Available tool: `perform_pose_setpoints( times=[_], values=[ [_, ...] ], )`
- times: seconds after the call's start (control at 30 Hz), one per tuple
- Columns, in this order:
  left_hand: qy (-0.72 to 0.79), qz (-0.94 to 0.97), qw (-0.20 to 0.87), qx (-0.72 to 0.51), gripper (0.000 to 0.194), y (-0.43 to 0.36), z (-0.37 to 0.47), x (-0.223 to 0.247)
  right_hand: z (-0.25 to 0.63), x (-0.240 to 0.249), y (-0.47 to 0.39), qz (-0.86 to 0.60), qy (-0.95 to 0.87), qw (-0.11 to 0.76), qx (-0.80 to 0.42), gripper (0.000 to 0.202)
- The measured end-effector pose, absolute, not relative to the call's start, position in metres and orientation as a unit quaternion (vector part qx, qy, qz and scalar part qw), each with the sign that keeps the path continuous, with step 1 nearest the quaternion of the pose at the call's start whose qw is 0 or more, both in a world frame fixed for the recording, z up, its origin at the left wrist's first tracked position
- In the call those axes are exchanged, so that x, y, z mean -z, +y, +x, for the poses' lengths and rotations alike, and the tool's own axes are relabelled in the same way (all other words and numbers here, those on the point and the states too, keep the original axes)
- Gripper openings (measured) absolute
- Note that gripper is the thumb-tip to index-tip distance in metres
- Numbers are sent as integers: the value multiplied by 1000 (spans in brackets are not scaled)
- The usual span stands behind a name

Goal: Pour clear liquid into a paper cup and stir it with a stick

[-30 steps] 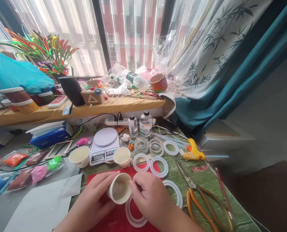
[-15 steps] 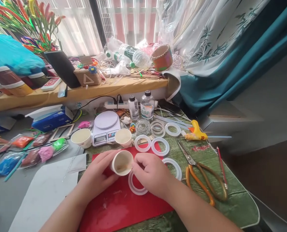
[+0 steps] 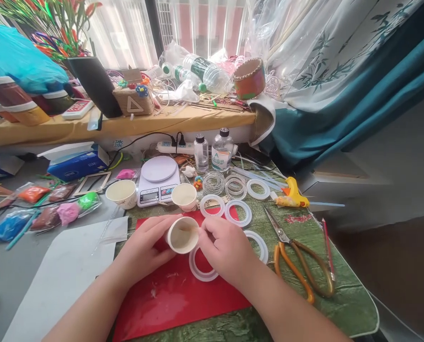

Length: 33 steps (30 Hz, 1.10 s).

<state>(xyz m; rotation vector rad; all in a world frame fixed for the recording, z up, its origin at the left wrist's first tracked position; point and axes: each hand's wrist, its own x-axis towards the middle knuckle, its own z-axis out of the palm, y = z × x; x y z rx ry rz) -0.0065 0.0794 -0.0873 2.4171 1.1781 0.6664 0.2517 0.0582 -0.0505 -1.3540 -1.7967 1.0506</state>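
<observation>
My left hand (image 3: 148, 249) is closed around a white paper cup (image 3: 182, 237), tilted so its mouth faces me. A little cloudy liquid seems to lie inside it. My right hand (image 3: 228, 249) pinches a thin, wooden-looking stick (image 3: 189, 229) at the cup's right rim; most of it is hidden by the fingers. Beneath the hands lies a red sheet (image 3: 176, 301). A translucent ring-shaped mould (image 3: 202, 275) rests on it below the cup, partly covered by my right hand. Another ring mould (image 3: 264, 247) shows just right of that hand.
Behind the hands stand two more paper cups (image 3: 184, 198), a white kitchen scale (image 3: 158, 183) and two clear bottles (image 3: 222, 154). More ring moulds lie nearby. Orange-handled scissors (image 3: 283, 237), a yellow glue gun (image 3: 294, 192) and a pencil (image 3: 328, 247) lie right. Bagged coloured clay (image 3: 68, 213) lies left.
The stick has shifted within the cup and now shows as a pale brown streak near the rim. The cup stays in my left hand. The camera view has moved slightly.
</observation>
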Motion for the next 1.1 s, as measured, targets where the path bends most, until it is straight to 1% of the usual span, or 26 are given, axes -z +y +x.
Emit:
perform_pose_setpoints(
  times=[0.27, 0.37, 0.57, 0.67, 0.83, 1.1],
  values=[
    [418, 852, 189, -251, 59, 76, -5, 86, 253, 55, 60, -511, -689, 320, -403, 33],
    [415, 854, 187, -252, 60, 76, -5, 85, 253, 55, 60, -525, -691, 322, -378, 33],
    [416, 855, 179, -255, 62, 76, -6, 87, 252, 55, 59, -521, -683, 321, -399, 34],
    [416, 854, 178, -257, 61, 76, -5, 87, 251, 55, 59, -512, -678, 326, -414, 33],
    [426, 850, 175, -257, 63, 77, -5, 86, 250, 55, 58, -516, -680, 321, -411, 35],
    [428, 848, 181, -253, 59, 77, -4, 86, 250, 56, 60, -525, -678, 325, -399, 32]
  ],
)
